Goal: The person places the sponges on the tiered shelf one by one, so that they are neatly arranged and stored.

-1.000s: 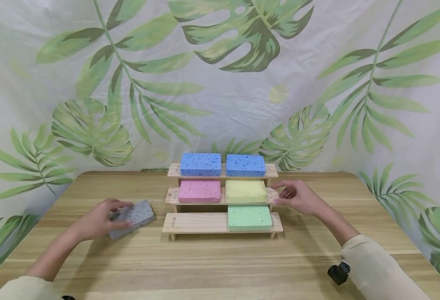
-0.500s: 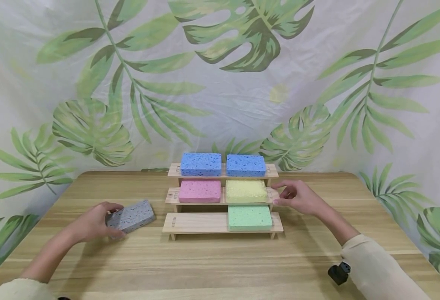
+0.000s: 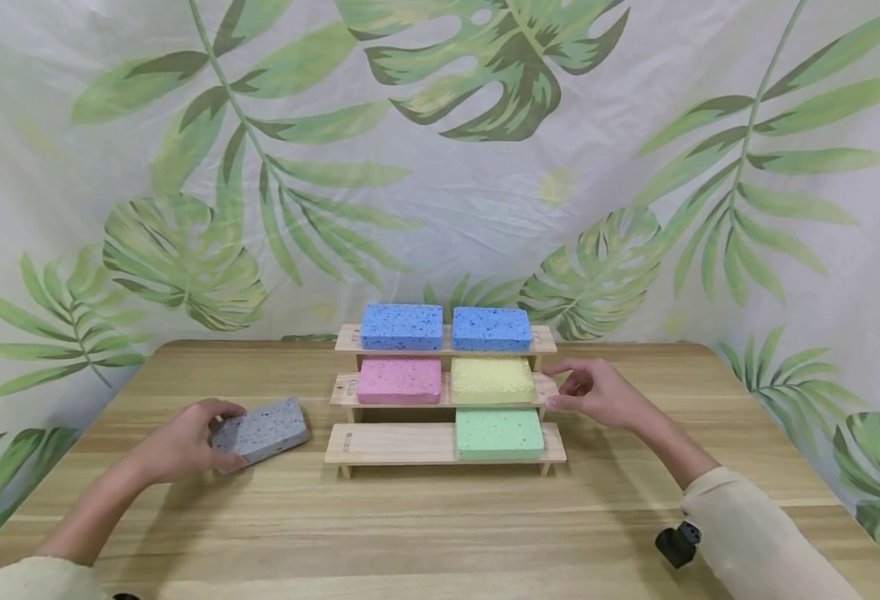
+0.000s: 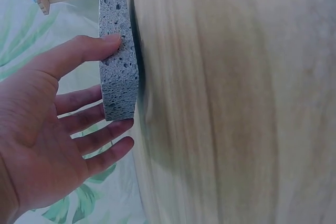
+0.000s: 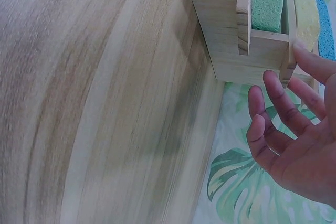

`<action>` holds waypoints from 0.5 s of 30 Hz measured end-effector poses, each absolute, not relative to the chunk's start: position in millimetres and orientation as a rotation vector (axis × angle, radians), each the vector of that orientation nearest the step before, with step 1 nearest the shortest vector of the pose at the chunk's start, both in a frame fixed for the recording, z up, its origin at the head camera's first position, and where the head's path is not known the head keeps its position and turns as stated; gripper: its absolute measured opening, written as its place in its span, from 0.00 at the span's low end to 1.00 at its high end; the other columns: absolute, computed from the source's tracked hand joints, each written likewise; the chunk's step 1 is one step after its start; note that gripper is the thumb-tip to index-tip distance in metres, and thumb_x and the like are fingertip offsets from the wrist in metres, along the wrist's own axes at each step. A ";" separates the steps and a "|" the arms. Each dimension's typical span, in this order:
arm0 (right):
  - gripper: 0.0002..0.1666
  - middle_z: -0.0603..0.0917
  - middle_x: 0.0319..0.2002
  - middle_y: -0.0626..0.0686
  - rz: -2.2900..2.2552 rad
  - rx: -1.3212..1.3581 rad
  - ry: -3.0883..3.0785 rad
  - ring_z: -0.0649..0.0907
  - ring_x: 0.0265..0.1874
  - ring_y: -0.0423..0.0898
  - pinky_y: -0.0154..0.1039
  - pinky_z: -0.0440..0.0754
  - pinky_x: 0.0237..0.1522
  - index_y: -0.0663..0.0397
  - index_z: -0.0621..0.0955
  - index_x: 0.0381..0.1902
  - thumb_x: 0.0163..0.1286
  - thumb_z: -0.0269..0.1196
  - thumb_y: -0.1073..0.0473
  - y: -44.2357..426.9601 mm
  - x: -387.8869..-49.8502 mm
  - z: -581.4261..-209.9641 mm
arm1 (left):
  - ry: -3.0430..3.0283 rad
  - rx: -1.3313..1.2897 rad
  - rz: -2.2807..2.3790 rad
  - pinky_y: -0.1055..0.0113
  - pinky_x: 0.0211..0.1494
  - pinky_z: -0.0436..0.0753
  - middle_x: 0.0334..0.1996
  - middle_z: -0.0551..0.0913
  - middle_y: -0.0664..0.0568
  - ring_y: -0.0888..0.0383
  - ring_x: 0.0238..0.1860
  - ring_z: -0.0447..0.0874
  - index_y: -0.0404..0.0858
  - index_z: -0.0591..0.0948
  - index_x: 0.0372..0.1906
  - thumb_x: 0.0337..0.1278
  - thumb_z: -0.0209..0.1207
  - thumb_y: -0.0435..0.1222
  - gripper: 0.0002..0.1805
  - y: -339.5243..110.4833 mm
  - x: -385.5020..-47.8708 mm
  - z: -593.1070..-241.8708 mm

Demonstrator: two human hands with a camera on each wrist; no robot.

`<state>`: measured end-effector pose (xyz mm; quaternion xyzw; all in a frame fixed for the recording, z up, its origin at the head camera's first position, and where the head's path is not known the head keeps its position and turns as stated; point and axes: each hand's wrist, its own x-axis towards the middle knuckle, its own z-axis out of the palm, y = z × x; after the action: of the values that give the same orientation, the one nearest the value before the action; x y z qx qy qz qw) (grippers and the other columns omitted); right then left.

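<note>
In the head view my left hand holds a speckled grey sponge by its left end, low over the table. The left wrist view has the thumb on one long side of the grey sponge, with the fingers partly hidden behind it. Whether the sponge touches the table, I cannot tell. My right hand pinches the right end of the middle tier of a wooden three-tier rack between thumb and forefinger. In the right wrist view, the other fingers of that hand curl loosely beside the rack.
Two blue sponges sit on the top tier. A pink sponge and a yellow sponge share the middle tier. A green sponge lies at the right of the bottom tier. Leaf-printed cloth hangs behind the table.
My left hand has slid back left along the grey sponge to its left end, where it holds it now. The sponge has hardly moved. My right hand stays at the rack.
</note>
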<state>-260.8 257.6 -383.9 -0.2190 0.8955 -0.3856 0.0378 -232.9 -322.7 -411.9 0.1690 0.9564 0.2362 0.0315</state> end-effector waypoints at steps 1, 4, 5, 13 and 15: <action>0.27 0.86 0.33 0.53 -1.182 -0.672 2.748 0.83 0.30 0.48 0.38 0.78 0.29 0.68 0.80 0.62 0.69 0.72 0.61 257.5 -260.8 -383.6 | 2.945 0.515 0.733 0.64 0.41 0.80 0.49 0.83 0.35 0.49 0.44 0.80 0.18 0.77 0.58 0.38 0.82 0.40 0.44 -322.8 -232.7 -411.8; 0.27 0.86 0.33 0.53 -1.184 -0.673 2.748 0.83 0.30 0.48 0.37 0.78 0.28 0.69 0.80 0.61 0.69 0.72 0.62 257.1 -260.8 -382.9 | 2.950 0.524 0.752 0.66 0.39 0.78 0.48 0.83 0.36 0.50 0.44 0.79 0.19 0.77 0.58 0.37 0.82 0.39 0.43 -323.0 -232.3 -410.7; 0.27 0.86 0.33 0.53 -1.185 -0.673 2.747 0.83 0.30 0.48 0.37 0.78 0.28 0.69 0.80 0.61 0.69 0.72 0.62 257.0 -260.8 -382.8 | 2.953 0.531 0.764 0.67 0.39 0.78 0.48 0.84 0.37 0.50 0.44 0.79 0.19 0.77 0.58 0.36 0.82 0.39 0.43 -322.8 -232.1 -410.3; 0.26 0.86 0.33 0.53 -1.178 -0.666 2.746 0.85 0.32 0.57 0.38 0.78 0.29 0.68 0.81 0.61 0.69 0.72 0.61 256.6 -260.2 -382.5 | 2.984 0.600 0.865 0.66 0.40 0.78 0.44 0.84 0.41 0.51 0.43 0.78 0.21 0.79 0.56 0.34 0.82 0.36 0.40 -320.2 -228.3 -404.0; 0.26 0.86 0.33 0.53 -1.180 -0.668 2.744 0.85 0.32 0.59 0.38 0.78 0.29 0.68 0.81 0.61 0.69 0.72 0.62 256.4 -260.1 -382.3 | 2.995 0.613 0.875 0.64 0.41 0.79 0.46 0.84 0.40 0.50 0.44 0.79 0.22 0.80 0.56 0.34 0.83 0.36 0.40 -320.0 -227.4 -402.1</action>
<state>-260.1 256.4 -382.3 -0.2180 0.8958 -0.3852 0.0403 -227.4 -320.0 -402.1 0.1926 0.9417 0.2751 -0.0191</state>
